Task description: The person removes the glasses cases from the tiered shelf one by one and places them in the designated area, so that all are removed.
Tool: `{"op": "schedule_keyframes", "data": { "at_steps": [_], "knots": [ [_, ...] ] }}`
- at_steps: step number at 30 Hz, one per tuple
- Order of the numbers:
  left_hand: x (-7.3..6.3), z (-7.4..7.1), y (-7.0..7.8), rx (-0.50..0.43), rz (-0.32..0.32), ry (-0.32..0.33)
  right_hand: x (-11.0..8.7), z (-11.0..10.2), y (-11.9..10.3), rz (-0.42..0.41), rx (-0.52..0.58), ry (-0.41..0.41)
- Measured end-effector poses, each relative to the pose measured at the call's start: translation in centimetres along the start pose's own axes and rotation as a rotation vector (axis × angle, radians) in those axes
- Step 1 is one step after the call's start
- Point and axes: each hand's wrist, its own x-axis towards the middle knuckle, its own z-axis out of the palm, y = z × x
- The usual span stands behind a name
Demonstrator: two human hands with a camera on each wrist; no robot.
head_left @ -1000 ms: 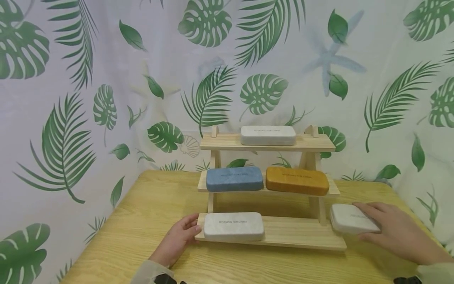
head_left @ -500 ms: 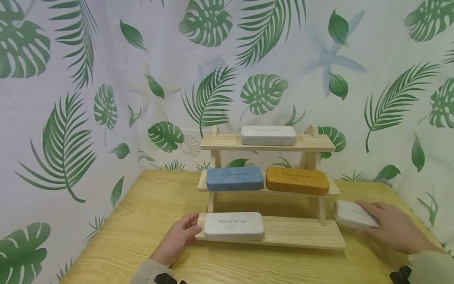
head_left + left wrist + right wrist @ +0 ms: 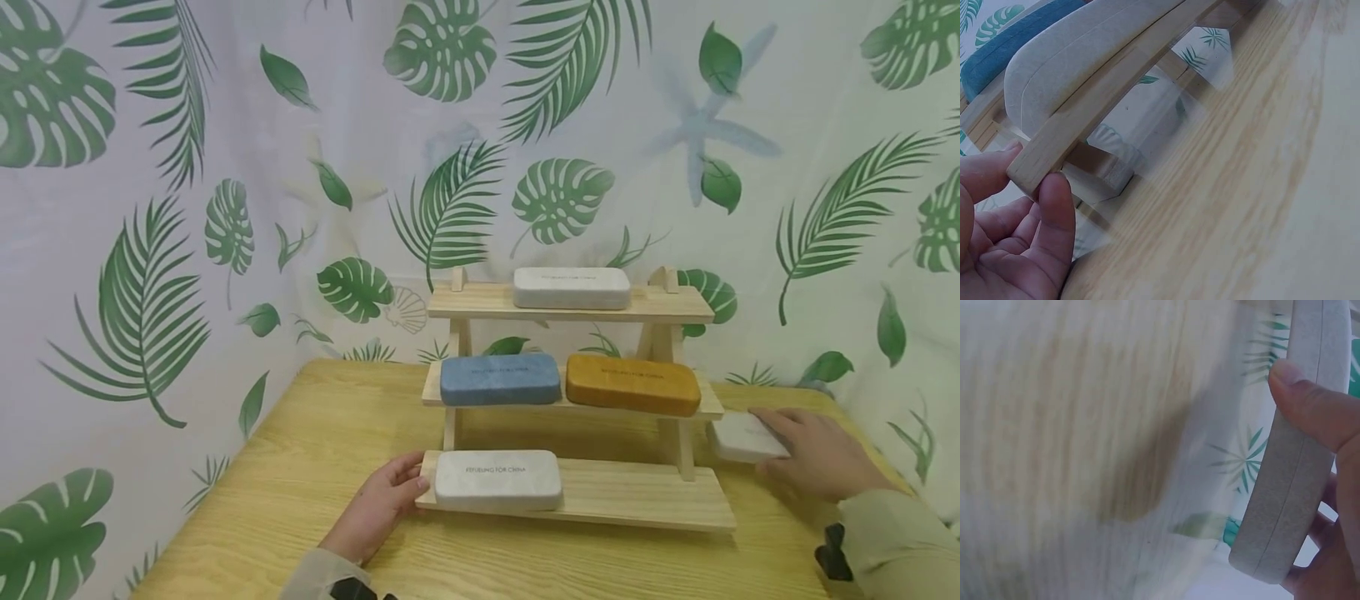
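Observation:
A three-tier wooden shelf stand (image 3: 645, 492) stands on the table. My left hand (image 3: 378, 504) pinches the left end of its bottom board, thumb and a finger on either side of the wood, as the left wrist view shows. Beside that thumb, on the bottom board, lies a white glasses case (image 3: 497, 482) with printed lettering. To the right of the stand, my right hand (image 3: 821, 454) grips another white glasses case (image 3: 742, 437), thumb on one side and fingers on the other. In the right wrist view this case (image 3: 1291, 481) shows a seam along its side.
On the middle tier sit a blue case (image 3: 500, 380) and an orange-brown case (image 3: 633, 385). A third white case (image 3: 572, 288) lies on the top tier. The wood-grain table (image 3: 255, 500) reaches back to a leaf-printed curtain (image 3: 300, 125).
My right hand has moved back, away from me, with the white case, which now lies partly behind the stand's right side. The left hand stays at the board's end.

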Motion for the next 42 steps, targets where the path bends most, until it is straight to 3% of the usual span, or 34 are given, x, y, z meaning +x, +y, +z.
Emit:
{"op": "schedule_keyframes", "data": {
  "at_steps": [5, 13, 19, 32, 42],
  "knots": [
    [0.1, -0.1, -0.1, 0.010, 0.003, -0.005, 1.1, 0.0, 0.4, 0.007, 0.000, 0.010],
    [0.2, -0.2, -0.1, 0.020, 0.013, -0.007, 2.1, 1.1, 1.1, 0.072, 0.009, -0.049],
    [0.1, -0.2, -0.3, 0.012, 0.015, -0.015, 2.2, 2.0, 1.1, 0.099, 0.023, -0.076],
    [0.0, 0.2, 0.0, 0.009, 0.020, -0.012, 2.1, 0.9, 0.7, 0.140, 0.041, -0.127],
    [0.1, -0.1, -0.2, 0.006, 0.013, -0.008, 2.5, 1.3, 0.8, 0.144, 0.039, -0.144]
  ]
}}
